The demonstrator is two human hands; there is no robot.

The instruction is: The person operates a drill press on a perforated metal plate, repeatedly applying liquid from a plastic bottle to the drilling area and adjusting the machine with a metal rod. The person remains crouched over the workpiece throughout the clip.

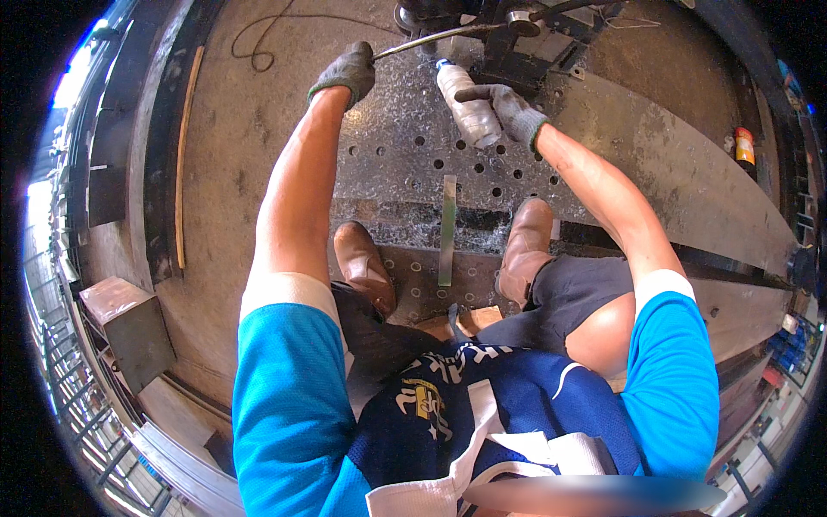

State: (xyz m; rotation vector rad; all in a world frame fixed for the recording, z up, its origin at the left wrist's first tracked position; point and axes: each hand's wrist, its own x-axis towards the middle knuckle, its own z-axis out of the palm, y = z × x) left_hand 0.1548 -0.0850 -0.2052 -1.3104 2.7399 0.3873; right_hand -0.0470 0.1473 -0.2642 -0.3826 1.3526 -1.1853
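Observation:
My left hand, in a grey knit glove, is closed round the end of a long bare-metal lever. The lever runs right to a round hub on a dark machine at the far side. In my gloved right hand is a whitish plastic bottle with a blue cap. The bottle lies tilted, its cap end pointing away from me towards the machine's base. My fingers reach across its upper right side; the thumb's grip is partly hidden.
Between my boots lies a flat metal strip. Metal shavings cover the perforated plate beyond it. A dark cable curls at the far left. A metal box stands left, and an orange-and-yellow container far right.

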